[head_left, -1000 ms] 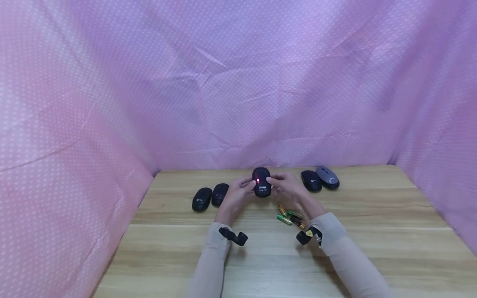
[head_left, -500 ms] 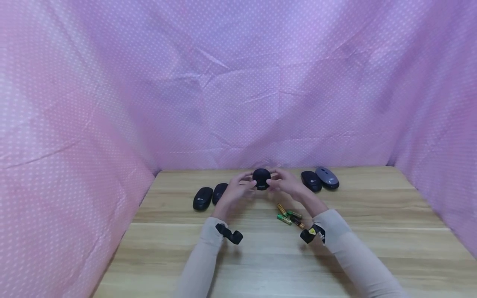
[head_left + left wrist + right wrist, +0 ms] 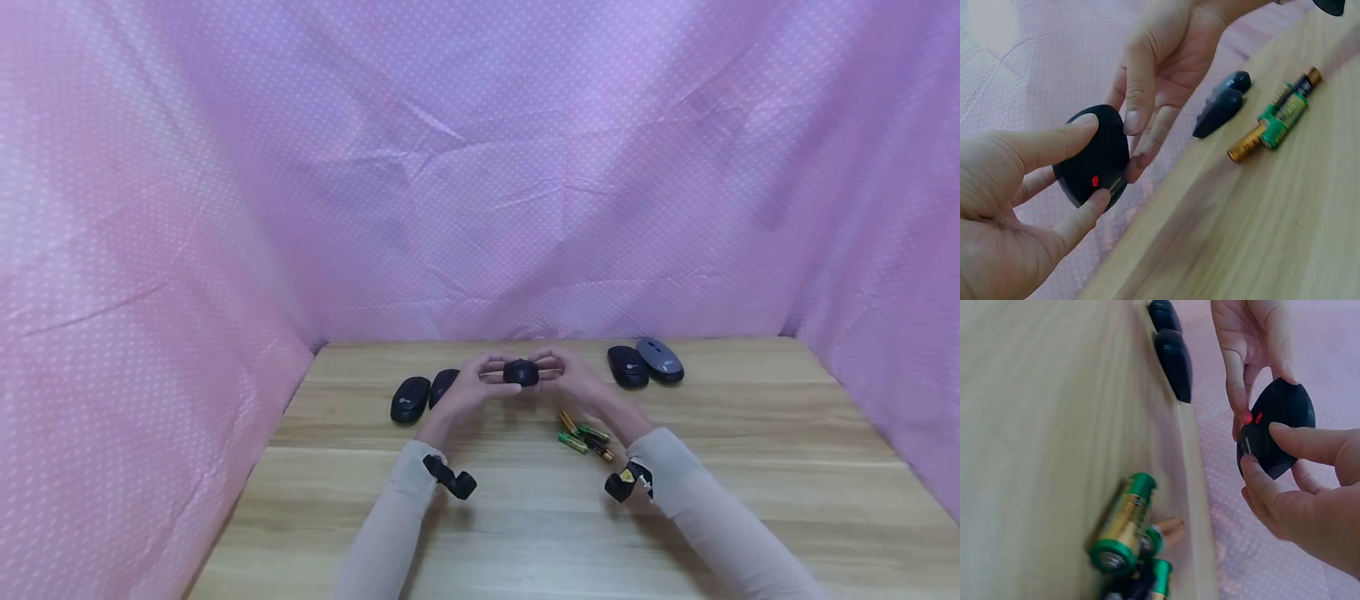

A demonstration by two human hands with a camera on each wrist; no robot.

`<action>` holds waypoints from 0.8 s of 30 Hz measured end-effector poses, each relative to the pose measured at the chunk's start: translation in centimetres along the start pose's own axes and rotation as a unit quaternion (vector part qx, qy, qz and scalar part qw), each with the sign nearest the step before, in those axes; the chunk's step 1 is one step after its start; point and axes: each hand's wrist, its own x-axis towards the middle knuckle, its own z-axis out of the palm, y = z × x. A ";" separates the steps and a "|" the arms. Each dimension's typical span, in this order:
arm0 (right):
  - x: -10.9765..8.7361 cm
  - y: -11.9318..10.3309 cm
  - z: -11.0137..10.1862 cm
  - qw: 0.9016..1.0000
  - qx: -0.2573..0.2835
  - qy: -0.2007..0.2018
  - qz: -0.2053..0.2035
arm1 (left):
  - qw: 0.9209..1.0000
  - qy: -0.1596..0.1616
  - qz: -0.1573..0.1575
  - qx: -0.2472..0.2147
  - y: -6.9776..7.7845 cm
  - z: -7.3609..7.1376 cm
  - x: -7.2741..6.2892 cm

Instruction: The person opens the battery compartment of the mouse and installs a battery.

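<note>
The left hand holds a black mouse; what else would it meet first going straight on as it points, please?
Beyond the black mouse, the left hand would probably meet the right hand opposite, though depth is unclear.

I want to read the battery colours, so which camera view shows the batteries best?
The left wrist view: the batteries appear large and fully in frame, though overlapping. The right wrist view shows them larger, but cut off below; the head view has them in frame, but small.

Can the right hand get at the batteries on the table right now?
Probably yes: the batteries lie in the open near the right forearm, though the right hand would first need to release the black mouse.
</note>
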 end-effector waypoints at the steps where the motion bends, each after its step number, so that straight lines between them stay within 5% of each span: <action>1: 0.0 0.1 0.1 1.000 0.007 -0.002 0.003 | 1.000 0.000 0.002 0.004 -0.1 0.0 0.0; 7: 0.1 1.1 1.1 0.999 0.037 -0.008 -0.008 | 0.999 0.013 0.028 0.042 -1.3 0.0 -0.3; 15: 0.1 1.2 2.5 0.998 -0.006 -0.012 -0.055 | 0.994 0.005 0.048 0.094 -2.3 -0.6 -1.2; 24: 0.3 1.0 3.6 0.987 -0.101 -0.005 -0.124 | 0.967 0.036 0.069 0.242 -2.8 -1.5 -1.3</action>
